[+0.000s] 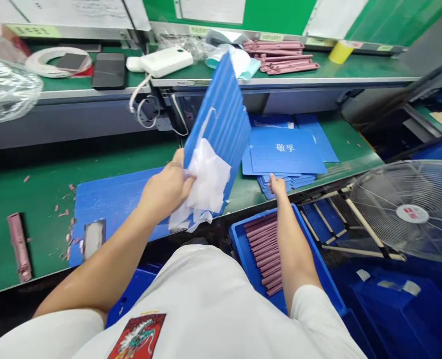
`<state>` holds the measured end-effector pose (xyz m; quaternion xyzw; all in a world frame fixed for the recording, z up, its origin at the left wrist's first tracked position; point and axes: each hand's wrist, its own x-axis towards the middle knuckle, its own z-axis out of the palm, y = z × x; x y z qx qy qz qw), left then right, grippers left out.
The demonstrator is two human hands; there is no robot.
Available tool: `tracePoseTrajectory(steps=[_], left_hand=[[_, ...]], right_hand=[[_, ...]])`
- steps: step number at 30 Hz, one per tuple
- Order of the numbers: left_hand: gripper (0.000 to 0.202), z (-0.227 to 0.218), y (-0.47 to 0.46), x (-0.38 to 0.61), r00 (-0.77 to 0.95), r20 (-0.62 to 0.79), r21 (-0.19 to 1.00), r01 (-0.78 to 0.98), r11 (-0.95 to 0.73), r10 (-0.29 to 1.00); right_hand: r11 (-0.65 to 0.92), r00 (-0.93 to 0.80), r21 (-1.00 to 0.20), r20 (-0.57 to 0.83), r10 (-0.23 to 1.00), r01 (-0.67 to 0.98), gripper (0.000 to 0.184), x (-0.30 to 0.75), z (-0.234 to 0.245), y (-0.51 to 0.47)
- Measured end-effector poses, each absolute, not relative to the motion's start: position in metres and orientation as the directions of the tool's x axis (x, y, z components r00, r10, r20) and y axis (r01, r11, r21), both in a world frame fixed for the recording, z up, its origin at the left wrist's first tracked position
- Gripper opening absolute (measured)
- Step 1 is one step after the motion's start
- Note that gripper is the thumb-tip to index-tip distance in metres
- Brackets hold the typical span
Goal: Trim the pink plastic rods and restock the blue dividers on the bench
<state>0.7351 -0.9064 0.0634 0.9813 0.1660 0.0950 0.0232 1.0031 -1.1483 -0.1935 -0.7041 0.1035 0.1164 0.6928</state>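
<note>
Bin (239,239) comes first, blue and just below the right forearm, with pink strips (263,249) lying side by side in it. Past its far edge the right hand (278,187) rests its fingertips on the near edge of a stack of blue sheets (288,154). The fingers are nearly straight, and whether they have pinched a sheet cannot be told. The top sheet carries white printed characters.

To the left of that hand, the left hand (166,189) is closed around a crumpled white cloth (208,184), thumb on top, pressing it against the lower face of a ribbed blue board (222,114). The board stands on edge, tilted, and rises up and away from the hand (its lower corner is hidden behind the cloth). Under the left wrist a blue mat (112,199) lies flat on the green table, and well to the left of it lies a single pink strip (19,247).

Far to the right of the right hand sits a wire fan (411,209). Beyond both hands, on the raised shelf, are a black phone (109,71), a white charger (161,62) with its cable hanging down, a pile of pink strips (284,57) and a yellow cup (340,51).
</note>
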Motion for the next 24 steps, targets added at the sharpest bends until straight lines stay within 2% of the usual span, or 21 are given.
tracePoseTrajectory(steps=[3, 5, 7, 10, 12, 15, 17, 20, 22, 24], left_hand=[[0.082, 0.064, -0.909, 0.742, 0.957, 0.094, 0.209, 0.249, -0.946, 0.273], [0.086, 0.06, -0.909, 0.75, 0.978, 0.043, 0.305, 0.181, -0.935, 0.204], [0.089, 0.052, -0.909, 0.759, 0.987, 0.031, 0.366, 0.136, -0.921, 0.158], [0.086, 0.042, -0.909, 0.765, 0.987, 0.048, 0.418, 0.123, -0.9, 0.157], [0.081, 0.038, -0.907, 0.765, 0.984, 0.07, 0.46, 0.112, -0.881, 0.162], [0.08, 0.038, -0.898, 0.763, 0.987, 0.089, 0.49, 0.072, -0.869, 0.132], [0.083, 0.038, -0.889, 0.763, 0.991, 0.096, 0.493, 0.036, -0.869, 0.095], [0.081, 0.036, -0.877, 0.764, 0.989, 0.126, 0.527, -0.004, -0.85, 0.074], [0.078, 0.034, -0.874, 0.763, 0.984, 0.14, 0.526, 0.018, -0.851, 0.107], [0.077, 0.034, -0.875, 0.762, 0.981, 0.121, 0.484, 0.074, -0.872, 0.15]], right_hand=[[0.031, 0.959, -0.993, -0.102, 0.265, -0.114, 0.058, 0.959, -0.149, -1.107], [0.155, 0.872, -0.982, 0.168, 0.459, 0.107, 0.066, 0.916, -0.117, -1.086], [0.231, 0.766, -0.934, 0.356, 0.536, 0.272, 0.072, 0.877, -0.088, -1.072], [0.205, 0.735, -0.917, 0.397, 0.549, 0.343, 0.078, 0.844, -0.068, -1.061], [0.179, 0.747, -0.932, 0.361, 0.558, 0.316, 0.071, 0.84, -0.071, -1.054], [0.233, 0.8, -0.945, 0.318, 0.509, 0.227, 0.05, 0.853, -0.094, -1.045], [0.313, 0.895, -0.94, 0.251, 0.369, 0.134, 0.044, 0.867, -0.113, -1.043], [0.385, 0.987, -0.922, 0.03, 0.157, -0.034, 0.04, 0.886, -0.142, -1.052], [0.365, 0.996, -0.927, -0.074, 0.048, -0.086, 0.035, 0.893, -0.159, -1.066], [0.292, 0.998, -0.955, -0.065, -0.022, -0.056, 0.033, 0.893, -0.171, -1.078]])
